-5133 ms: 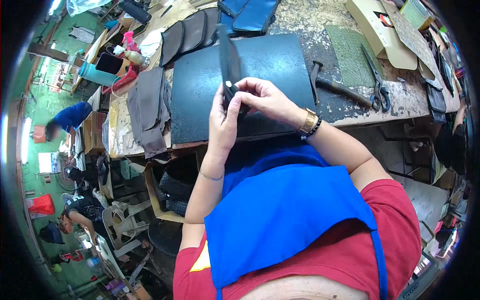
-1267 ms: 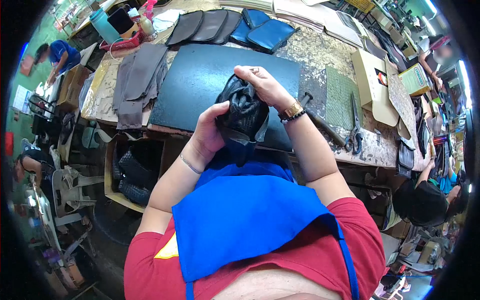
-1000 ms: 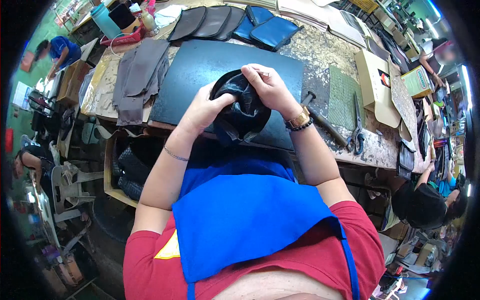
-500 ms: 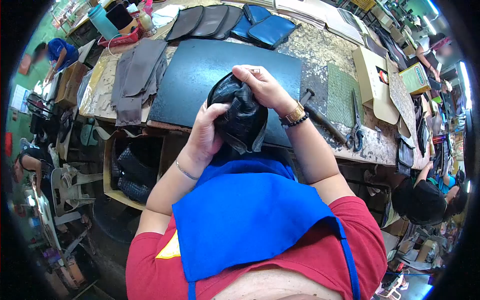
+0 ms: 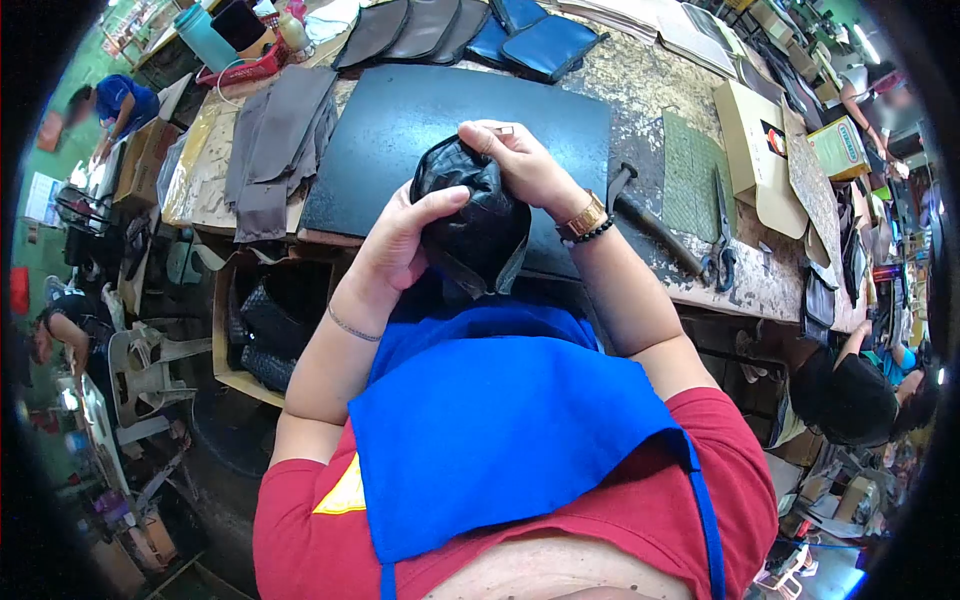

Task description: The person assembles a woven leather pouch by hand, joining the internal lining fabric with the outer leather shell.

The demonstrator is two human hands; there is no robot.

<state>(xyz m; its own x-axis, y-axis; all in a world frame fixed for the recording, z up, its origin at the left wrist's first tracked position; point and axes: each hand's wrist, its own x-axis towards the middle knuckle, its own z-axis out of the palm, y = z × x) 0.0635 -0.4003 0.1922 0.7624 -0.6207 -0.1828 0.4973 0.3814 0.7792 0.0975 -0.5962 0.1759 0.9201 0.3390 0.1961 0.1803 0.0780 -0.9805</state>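
Note:
A black leather pouch, crumpled and with a shiny textured face, is held up in front of my apron. My left hand grips its left side, the thumb lying across the leather and the other fingers behind it. At the upper right edge, my right hand pinches the pouch, with the thumb on top. Its lower edge hangs loose above my lap. Under and beyond both hands lies a dark flat board on the worktable.
A hammer and scissors lie right of the board, near a green textured sheet. Grey leather pieces are stacked at left. Brown pouches and blue pouches sit along the back. A box stands below the table edge.
My left thumb has shifted from being tucked into the pouch to lying across its front. The pouch looks rounder, and both hands have moved slightly left.

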